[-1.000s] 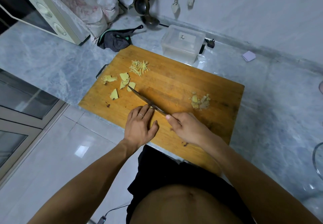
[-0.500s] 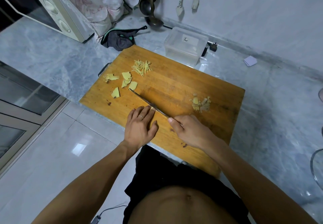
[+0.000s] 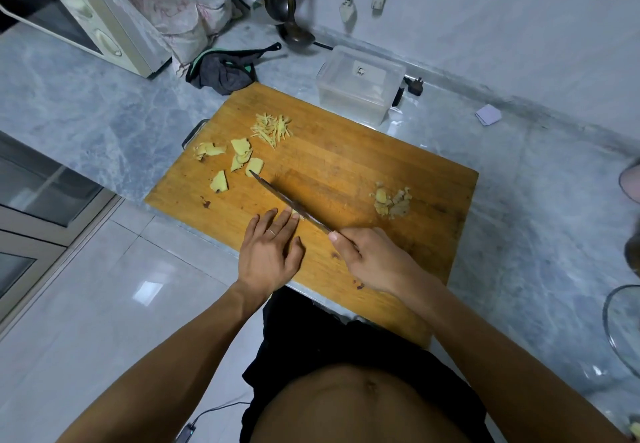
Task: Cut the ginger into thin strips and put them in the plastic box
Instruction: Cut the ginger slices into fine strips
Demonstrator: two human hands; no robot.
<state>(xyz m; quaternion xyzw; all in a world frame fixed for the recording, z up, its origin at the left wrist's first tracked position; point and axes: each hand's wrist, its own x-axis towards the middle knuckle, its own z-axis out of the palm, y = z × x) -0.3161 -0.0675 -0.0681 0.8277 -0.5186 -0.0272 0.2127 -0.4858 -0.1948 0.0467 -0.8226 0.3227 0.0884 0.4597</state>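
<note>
**Ginger on board, knife under right hand**

Board [image 3: 346, 172]: wooden, lying at an angle on the grey marble counter [image 3: 104, 120], near edge overhanging toward the body.

Right hand [image 3: 374, 259]: fingers curled round the knife handle, forefinger stretched along the top. Handle itself hidden inside the grip.

Knife [image 3: 284, 200]: blade running from the right hand up and to the left across the board, tip just beside the nearest ginger slice.

Left hand [image 3: 270, 252]: laid flat on the board, fingers straight and close together, thumb spread to the side, ring on 1 finger. Fingertips touching the side of the blade. Small pale bit of ginger visible at the fingertips against the blade; held or merely covered, cannot tell.

Slices [image 3: 239, 158]: several flat yellow pieces scattered on the left part of the board, apart from the hands.

Strips [image 3: 272, 127]: small heap of thin cut ginger near the far edge of the board, beyond the slices.

Scraps [image 3: 391, 200]: rough pile on the right part of the board, well apart from the knife.

Box [image 3: 360, 82]: clear plastic, on the counter touching or just beyond the far edge of the board, near the strips. Contents not discernible.

Behind the board: dark cloth [image 3: 225, 72], microwave [image 3: 86, 13] at far left, ladle [image 3: 294, 27] hanging against the wall.
</note>
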